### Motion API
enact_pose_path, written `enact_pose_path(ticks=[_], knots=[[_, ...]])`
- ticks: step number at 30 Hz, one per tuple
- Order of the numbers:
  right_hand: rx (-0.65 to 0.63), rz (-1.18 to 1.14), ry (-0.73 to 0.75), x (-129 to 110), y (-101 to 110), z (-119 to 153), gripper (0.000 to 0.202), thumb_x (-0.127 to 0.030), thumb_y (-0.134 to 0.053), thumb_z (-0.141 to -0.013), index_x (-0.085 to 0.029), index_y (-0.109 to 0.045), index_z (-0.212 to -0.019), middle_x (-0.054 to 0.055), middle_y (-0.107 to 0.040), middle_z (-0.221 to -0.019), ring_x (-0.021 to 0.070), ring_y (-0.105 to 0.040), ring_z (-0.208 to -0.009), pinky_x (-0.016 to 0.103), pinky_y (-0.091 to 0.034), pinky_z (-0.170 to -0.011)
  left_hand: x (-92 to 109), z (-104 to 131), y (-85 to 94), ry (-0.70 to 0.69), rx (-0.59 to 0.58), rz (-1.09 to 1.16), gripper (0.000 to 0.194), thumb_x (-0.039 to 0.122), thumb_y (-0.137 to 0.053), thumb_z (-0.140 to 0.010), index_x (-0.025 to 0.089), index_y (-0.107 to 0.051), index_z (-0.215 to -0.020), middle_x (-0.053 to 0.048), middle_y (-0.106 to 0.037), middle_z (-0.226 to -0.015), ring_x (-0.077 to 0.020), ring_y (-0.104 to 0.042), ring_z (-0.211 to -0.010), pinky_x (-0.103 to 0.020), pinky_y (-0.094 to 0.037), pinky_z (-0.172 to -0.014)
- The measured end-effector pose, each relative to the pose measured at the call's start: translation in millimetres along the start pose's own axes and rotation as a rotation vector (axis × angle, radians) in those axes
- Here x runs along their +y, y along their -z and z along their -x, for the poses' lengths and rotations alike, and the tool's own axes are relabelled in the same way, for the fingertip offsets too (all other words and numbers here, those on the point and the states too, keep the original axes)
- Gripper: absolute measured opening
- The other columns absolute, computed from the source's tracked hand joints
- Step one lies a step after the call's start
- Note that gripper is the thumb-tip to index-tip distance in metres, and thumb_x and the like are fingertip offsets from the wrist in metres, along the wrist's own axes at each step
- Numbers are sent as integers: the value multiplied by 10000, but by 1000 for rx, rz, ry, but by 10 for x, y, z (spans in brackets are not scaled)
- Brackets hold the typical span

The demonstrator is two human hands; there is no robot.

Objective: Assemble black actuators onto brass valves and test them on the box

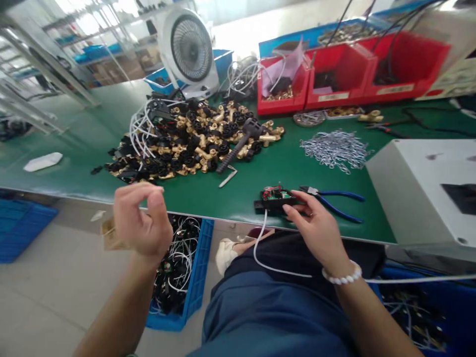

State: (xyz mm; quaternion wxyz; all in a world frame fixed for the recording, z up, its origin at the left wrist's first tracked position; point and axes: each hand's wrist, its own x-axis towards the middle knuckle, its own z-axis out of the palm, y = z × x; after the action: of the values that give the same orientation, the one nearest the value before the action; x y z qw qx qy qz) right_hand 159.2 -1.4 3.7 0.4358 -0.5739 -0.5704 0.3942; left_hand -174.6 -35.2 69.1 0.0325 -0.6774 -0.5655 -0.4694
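Note:
My right hand (316,225) grips the right end of a small black housing (275,202) between thumb and fingers, near the bench's front edge. Inside the housing a green circuit board and red wires show. A white cable (260,243) runs from it down across my lap. Blue-handled pliers (334,201) lie just right of it. Raised off to the left, in front of the bench edge, my left hand (143,218) is closed with curled fingers; whatever it may hold is hidden.
Brass fittings with black parts (193,139) form a large pile, a dark handled tool (238,146) on top. Metal clips (336,148) lie farther right. Red bins (338,74) and a fan (189,49) stand behind. A grey box (427,183) sits right; a blue crate (203,270) is below.

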Motion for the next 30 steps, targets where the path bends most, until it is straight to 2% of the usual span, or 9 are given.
enact_pose_path(ticks=[3, 7, 11, 14, 17, 20, 23, 27, 30], knots=[[-3, 17, -20, -1, 7, -1, 672, -585, -679, -803, -122, -625, -1287, 134, -723, -959, 265, -705, -807, 442, -585, -788, -367, -67, 19, 243, 128, -262, 252, 313, -560, -969, 137, -604, -1144, -138, -570, -1167, -327, -514, -1232, -571, -393, -1099], [3, -6, -52, 7, 10, -7, 704, -610, -692, -779, -124, -626, -1284, 124, -726, -918, 266, -710, -765, 460, -585, -791, -779, -169, -53, 525, 30, -416, 250, 236, -664, -797, 146, -596, -1019, -183, -561, -1141, -425, -490, -1279, -631, -361, -1115], [31, -82, -54, 8, -2, 13, 706, -613, -731, -755, -139, -620, -1266, 147, -708, -1038, 248, -701, -784, 442, -593, -772, -806, -155, -141, 639, -27, -428, 247, 234, -647, -768, 172, -540, -982, -201, -582, -1141, -441, -498, -1286, -644, -346, -1128], [125, -123, 4, -49, -16, 133, 630, -555, -760, -778, -168, -621, -1256, 146, -643, -1191, 196, -666, -817, 364, -591, -727, -519, -36, -234, 635, -84, -319, 274, 309, -648, -783, 185, -528, -996, -174, -614, -1116, -413, -552, -1234, -623, -368, -1127], [144, -193, 49, -174, -47, 344, 486, -511, -771, -830, -201, -661, -1188, 70, -641, -1013, 153, -617, -795, 290, -564, -707, -32, 134, -379, 593, -195, -88, 379, 523, -541, -904, 205, -535, -1110, -113, -665, -1115, -296, -679, -1009, -485, -548, -952], [-203, -498, -76, -321, -81, 542, 483, -600, -735, -868, -184, -679, -1107, 40, -645, -864, 114, -580, -690, 233, -515, -627, 526, 252, -550, 456, -387, 302, 371, 555, -458, -984, 221, -533, -1130, -82, -723, -1114, -231, -708, -972, -375, -578, -856], [-517, -891, -349, -413, -55, 646, 621, -755, -595, -891, -139, -662, -936, 20, -607, -706, 62, -469, -514, 180, -399, -489, 959, 260, -684, 154, -644, 681, 349, 530, -513, -1007, 230, -530, -1186, -50, -746, -1066, -186, -714, -923, -311, -554, -837], [-586, -1153, -535, -432, 93, 690, 546, -678, -676, -889, -134, -625, -895, -32, -561, -640, 0, -272, -423, 124, -260, -418, 1200, 176, -797, -55, -706, 788, 364, 557, -469, -1029, 239, -580, -1167, -20, -732, -1051, -143, -692, -926, -253, -519, -838], [-654, -1228, -587, -415, 182, 721, 544, -667, -706, -872, -135, -618, -951, -29, -590, -670, 1, -291, -420, 118, -264, -407, 1234, 140, -859, -100, -698, 844, 442, 625, -479, -996, 236, -624, -1148, -18, -720, -1034, -134, -669, -947, -232, -513, -851]])
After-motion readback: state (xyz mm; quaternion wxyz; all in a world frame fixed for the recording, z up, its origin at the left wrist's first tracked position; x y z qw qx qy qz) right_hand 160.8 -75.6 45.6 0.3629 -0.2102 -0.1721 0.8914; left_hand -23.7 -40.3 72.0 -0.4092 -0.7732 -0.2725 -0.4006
